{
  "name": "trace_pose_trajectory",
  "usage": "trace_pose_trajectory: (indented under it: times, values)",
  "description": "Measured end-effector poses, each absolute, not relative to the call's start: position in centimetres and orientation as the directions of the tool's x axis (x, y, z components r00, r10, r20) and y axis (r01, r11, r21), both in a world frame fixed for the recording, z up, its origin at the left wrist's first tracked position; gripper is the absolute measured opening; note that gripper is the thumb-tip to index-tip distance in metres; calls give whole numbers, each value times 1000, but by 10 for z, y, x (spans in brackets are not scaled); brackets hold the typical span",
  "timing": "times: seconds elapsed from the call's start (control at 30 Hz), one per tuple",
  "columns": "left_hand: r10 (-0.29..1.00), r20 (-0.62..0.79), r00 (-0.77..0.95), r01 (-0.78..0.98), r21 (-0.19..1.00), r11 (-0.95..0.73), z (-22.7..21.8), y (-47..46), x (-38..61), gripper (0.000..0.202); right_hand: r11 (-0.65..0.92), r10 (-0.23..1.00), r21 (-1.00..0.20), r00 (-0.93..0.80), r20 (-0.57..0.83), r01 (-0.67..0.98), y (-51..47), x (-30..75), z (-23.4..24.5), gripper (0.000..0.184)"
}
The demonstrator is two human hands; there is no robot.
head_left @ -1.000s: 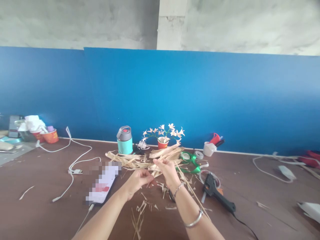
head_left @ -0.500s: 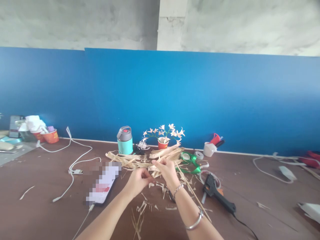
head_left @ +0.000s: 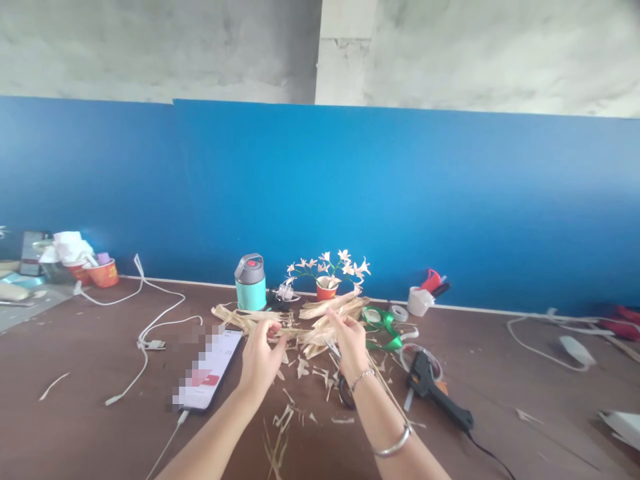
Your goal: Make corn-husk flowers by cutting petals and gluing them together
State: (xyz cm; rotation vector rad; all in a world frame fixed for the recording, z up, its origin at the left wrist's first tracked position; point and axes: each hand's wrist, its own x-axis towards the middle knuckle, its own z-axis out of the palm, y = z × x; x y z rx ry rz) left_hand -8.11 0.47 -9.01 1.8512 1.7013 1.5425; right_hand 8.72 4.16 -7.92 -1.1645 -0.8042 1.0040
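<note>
My left hand (head_left: pixel 260 357) is raised over the near edge of the dried corn husks (head_left: pixel 335 313), its fingers curled toward the thumb. Whatever may be between those fingertips is too small to make out. To its right, my right hand (head_left: pixel 349 343) has thumb and fingers pinched together in front of the husks; what they grip does not show clearly. Scissors (head_left: pixel 345 393) lie partly hidden beneath my right wrist. Small husk scraps (head_left: pixel 285 420) are scattered on the table below both hands. Beyond the husks, pale handmade flowers (head_left: pixel 345 257) stand in a red paper cup (head_left: pixel 327 289).
A phone (head_left: pixel 210 370) lies left of my hands, a turquoise flask (head_left: pixel 251 293) behind it. On the right are green ribbon (head_left: pixel 390 340), a black glue gun (head_left: pixel 435 390) and a white cup (head_left: pixel 419 301) of tools. White cables (head_left: pixel 145 330) trail at left. A blue partition (head_left: pixel 320 180) backs the table.
My left hand has lifted up and away to the left, its fingers more curled. My right hand has shifted slightly right. More of the scissors and scraps now shows between them.
</note>
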Motion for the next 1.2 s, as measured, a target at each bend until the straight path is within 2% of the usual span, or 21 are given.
trace_pose_trajectory:
  times: [0.07,0.13,0.2,0.23,0.33,0.4,0.47,0.57,0.73,0.8,0.9,1.0,1.1,1.2]
  values:
    - [853,493,-171,524,778,-345,-84,1,-78,18,134,916,-968,399,40,-210,41,86,-79,44]
    - [942,335,-2,368,876,-311,-79,-4,-70,31,182,912,-965,399,96,-186,39,82,-77,43]
    - [980,111,167,177,974,-141,-76,-8,-62,37,212,918,-965,370,143,-153,35,77,-75,43]
    - [981,23,194,65,997,-37,-76,-9,-59,38,222,924,-965,346,163,-137,33,74,-75,42]
    - [977,-134,167,-247,953,173,-80,-8,-54,38,241,947,-966,241,212,-98,28,67,-75,40]
    - [975,-175,136,-412,885,216,-83,-5,-55,35,245,960,-967,157,230,-77,25,63,-76,39]
    - [976,-194,103,-506,834,219,-86,-1,-58,33,233,971,-970,73,229,-67,24,62,-77,40]
    - [980,-198,16,-543,822,175,-86,4,-65,31,180,984,-982,5,180,-51,23,63,-73,39]
    - [988,-142,-55,-460,882,101,-85,8,-74,32,156,984,-988,82,156,6,24,77,-59,38]
    - [993,-105,-53,-377,923,77,-86,8,-76,32,112,994,-992,-4,112,64,24,83,-55,35]
    - [999,-44,-29,-252,967,35,-88,7,-75,33,6,972,-986,-232,-34,168,23,86,-56,28]
    - [1000,4,1,-171,985,-4,-90,6,-74,34,-40,918,-982,-380,-110,186,21,85,-60,15]
    - [1000,14,13,-159,987,-12,-90,6,-74,35,-41,912,-989,-399,-95,142,20,81,-63,8]
    - [999,10,40,-211,978,-2,-88,6,-76,32,-65,924,-994,-371,-95,91,21,80,-65,10]
